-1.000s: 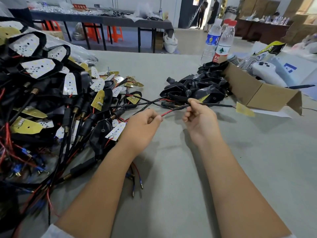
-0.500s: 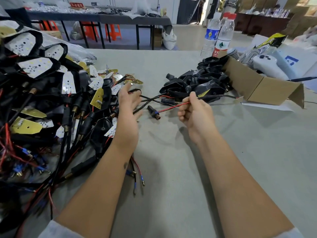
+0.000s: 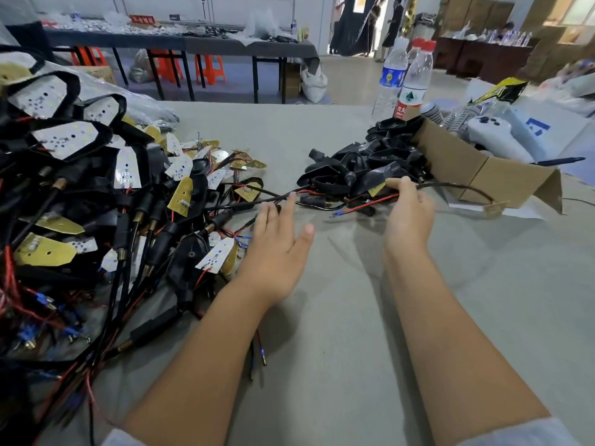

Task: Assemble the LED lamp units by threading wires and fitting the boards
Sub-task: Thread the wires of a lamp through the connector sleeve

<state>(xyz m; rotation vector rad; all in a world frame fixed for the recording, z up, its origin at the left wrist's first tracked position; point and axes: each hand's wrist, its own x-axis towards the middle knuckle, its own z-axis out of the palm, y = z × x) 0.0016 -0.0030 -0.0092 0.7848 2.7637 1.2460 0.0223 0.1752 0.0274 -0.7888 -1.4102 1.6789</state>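
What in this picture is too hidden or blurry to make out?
Head view only:
- Right hand: its fingertips curl over the black cable, hiding the grip.
- Cardboard box: its wall hides the inside.
- Lamp pile: cut off by the left edge.
- Bottle label text: too small.
- Red sign: blurred.

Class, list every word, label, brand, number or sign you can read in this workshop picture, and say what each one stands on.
"农夫": red label of the red-capped water bottle, cut off below.
Blue label of the other bottle: print too blurred to read.
Red sign on the far table: light characters, too small to read.
Blue mark on the white box: a logo shape, no readable letters.
LED boards: no readable print.
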